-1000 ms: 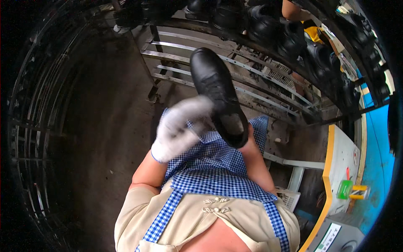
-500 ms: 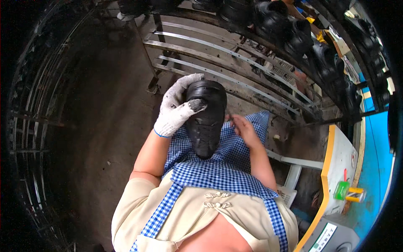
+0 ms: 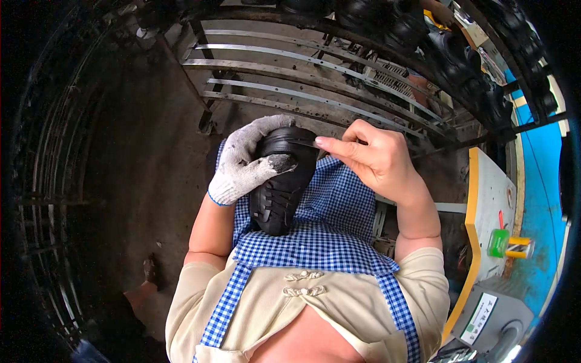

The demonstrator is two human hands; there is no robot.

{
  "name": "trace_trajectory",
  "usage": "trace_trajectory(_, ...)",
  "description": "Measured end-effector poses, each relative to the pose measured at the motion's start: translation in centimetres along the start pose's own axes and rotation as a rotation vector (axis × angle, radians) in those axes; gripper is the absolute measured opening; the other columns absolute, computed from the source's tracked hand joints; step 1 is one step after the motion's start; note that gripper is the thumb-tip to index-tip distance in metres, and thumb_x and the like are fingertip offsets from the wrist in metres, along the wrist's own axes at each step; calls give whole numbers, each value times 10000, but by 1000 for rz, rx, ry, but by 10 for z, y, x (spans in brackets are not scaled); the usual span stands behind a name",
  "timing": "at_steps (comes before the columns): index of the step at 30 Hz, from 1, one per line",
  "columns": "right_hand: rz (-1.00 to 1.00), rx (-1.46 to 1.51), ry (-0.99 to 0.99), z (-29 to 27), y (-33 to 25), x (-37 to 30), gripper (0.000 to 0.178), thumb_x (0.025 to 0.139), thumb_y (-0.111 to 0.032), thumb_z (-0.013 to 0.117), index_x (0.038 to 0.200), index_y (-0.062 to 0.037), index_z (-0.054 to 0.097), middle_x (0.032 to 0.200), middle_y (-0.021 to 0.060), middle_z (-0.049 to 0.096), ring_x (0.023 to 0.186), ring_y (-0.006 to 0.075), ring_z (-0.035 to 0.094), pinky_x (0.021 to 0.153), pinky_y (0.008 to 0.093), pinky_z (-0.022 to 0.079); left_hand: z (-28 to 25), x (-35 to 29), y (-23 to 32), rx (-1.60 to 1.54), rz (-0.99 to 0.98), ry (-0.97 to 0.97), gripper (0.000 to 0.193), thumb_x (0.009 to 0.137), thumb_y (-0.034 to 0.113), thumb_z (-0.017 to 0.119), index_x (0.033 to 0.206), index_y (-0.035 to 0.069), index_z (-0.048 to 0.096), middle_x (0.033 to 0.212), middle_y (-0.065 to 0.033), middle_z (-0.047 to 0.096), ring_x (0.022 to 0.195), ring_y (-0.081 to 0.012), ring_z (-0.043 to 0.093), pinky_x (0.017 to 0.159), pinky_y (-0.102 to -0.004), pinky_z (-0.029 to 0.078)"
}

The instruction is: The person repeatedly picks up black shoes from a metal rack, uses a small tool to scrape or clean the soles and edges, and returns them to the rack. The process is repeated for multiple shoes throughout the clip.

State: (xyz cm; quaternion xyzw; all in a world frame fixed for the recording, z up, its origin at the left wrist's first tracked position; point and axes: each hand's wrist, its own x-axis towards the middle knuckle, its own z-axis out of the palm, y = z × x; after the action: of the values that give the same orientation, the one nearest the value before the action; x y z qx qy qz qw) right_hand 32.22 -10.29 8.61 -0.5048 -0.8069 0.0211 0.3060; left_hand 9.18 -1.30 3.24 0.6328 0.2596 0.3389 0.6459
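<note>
A black lace-up shoe (image 3: 279, 193) is held over my lap, its toe pointing away from me and its laces uppermost. My left hand (image 3: 249, 158), in a white knitted glove with a blackened thumb tip, wraps round its left side and front, with the thumb across the top. My right hand (image 3: 376, 154) is bare, and its thumb and index finger are pinched together at the right edge of the toe. Anything between those fingertips is too small to make out. Beneath the shoe spreads my blue-and-white checked apron (image 3: 345, 193).
A metal rack with pale rails (image 3: 284, 68) stands ahead, with black shoes (image 3: 448, 57) along its top right. At my right is a white panel with a yellow edge (image 3: 475, 187), a green-and-yellow container (image 3: 508, 244) and a grey machine (image 3: 493, 314). Another rack (image 3: 51, 242) stands left.
My right hand has risen from beside the apron to the shoe's toe and pinches there. My left hand and the shoe have shifted slightly left, and the shoe's laces show more clearly.
</note>
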Motion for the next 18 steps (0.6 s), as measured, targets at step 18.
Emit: trace_trajectory(18, 41, -118, 75, -1, -4, -2, 385, 720, -63, 719, 1071, -221, 732, 730, 37, 567, 561, 197, 591, 485, 327, 462, 4, 2, -7, -44, -25, 4, 684, 634, 222, 790, 1240, -6, 569, 1146, -92, 617, 1065, -186, 585, 966, -316, 452)
